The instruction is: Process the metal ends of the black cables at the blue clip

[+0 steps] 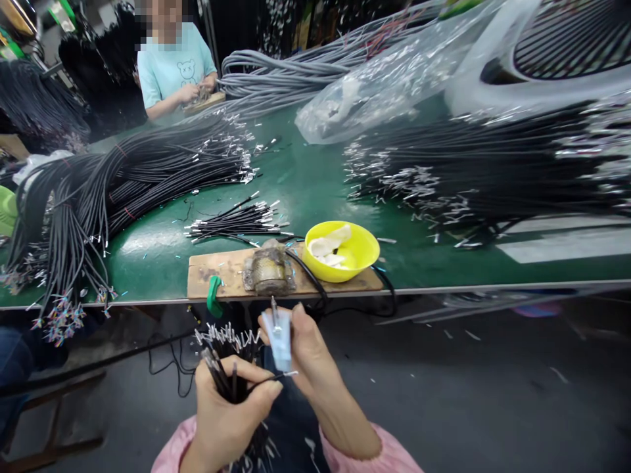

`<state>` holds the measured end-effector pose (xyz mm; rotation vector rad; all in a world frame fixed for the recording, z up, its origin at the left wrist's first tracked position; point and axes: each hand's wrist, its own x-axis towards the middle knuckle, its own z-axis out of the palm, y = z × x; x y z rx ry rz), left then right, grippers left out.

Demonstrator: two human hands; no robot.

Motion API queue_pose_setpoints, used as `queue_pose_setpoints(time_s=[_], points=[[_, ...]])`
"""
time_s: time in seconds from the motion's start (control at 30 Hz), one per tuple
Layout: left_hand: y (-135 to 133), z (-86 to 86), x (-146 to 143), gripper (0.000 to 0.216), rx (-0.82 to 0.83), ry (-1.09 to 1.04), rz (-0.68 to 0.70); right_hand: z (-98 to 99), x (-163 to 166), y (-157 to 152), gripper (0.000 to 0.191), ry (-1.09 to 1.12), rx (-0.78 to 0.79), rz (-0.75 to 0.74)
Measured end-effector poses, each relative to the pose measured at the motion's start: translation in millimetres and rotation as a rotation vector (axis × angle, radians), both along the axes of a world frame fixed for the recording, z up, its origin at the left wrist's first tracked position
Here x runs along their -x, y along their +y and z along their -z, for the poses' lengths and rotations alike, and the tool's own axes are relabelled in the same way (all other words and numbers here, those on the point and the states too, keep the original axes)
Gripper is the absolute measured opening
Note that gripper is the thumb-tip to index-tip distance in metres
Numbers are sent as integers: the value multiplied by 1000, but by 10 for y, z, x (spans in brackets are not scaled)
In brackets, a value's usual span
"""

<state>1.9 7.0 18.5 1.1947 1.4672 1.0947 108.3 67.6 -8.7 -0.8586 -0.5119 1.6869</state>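
Note:
My left hand (231, 407) is closed around a bundle of short black cables (229, 387) with pale, stripped ends. Between its thumb and forefinger one black cable (266, 381) is pinched, its silvery end pointing right. My right hand (308, 348) is closed on a light-blue tapered piece (279, 341), whose kind I cannot make out; its lower tip is close to that cable end. A thin metal shaft (274, 307) shows at the top of the blue piece, in front of a small motor (270, 270) on a wooden board (217, 270). Whether shaft and piece touch is unclear.
A yellow bowl (362, 256) with white pieces stands on the board beside a green clamp (213, 295). Cut cables (236, 222) lie behind, with large black cable bundles (133, 171) left and right on the green table (296, 177). A person (177, 72) works across it.

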Motion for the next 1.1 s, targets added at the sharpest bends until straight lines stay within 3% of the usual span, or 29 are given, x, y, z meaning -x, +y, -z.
queue_pose_setpoints(time_s=[0.13,0.23,0.33,0.4,0.5,0.57,0.67,0.73,0.87,1.0,1.1], points=[[-23,51,30,13,10,-14,27,94,-105,-75,59,-80,102,68],[-60,125,78,13,25,-19,56,130,-197,-254,54,-286,15,180],[-110,171,105,17,59,12,123,99,-237,-510,45,-586,-198,404],[-144,163,91,22,79,36,167,35,-229,-646,36,-736,-434,522],[-189,127,37,20,79,42,198,-77,-193,-712,11,-925,-756,419],[-215,125,5,21,69,47,185,-124,-178,-680,11,-971,-808,292],[-248,174,-8,14,66,55,73,-122,-167,-619,18,-936,-748,232],[-263,217,2,10,70,39,-1,-81,-144,-611,21,-907,-698,284],[-276,274,15,23,108,-57,-22,44,-59,-646,19,-680,-547,359],[-268,306,6,41,186,-166,32,160,-19,-652,24,-232,-270,60],[-250,305,4,46,220,-193,49,194,-55,-644,29,-144,-143,-29]])
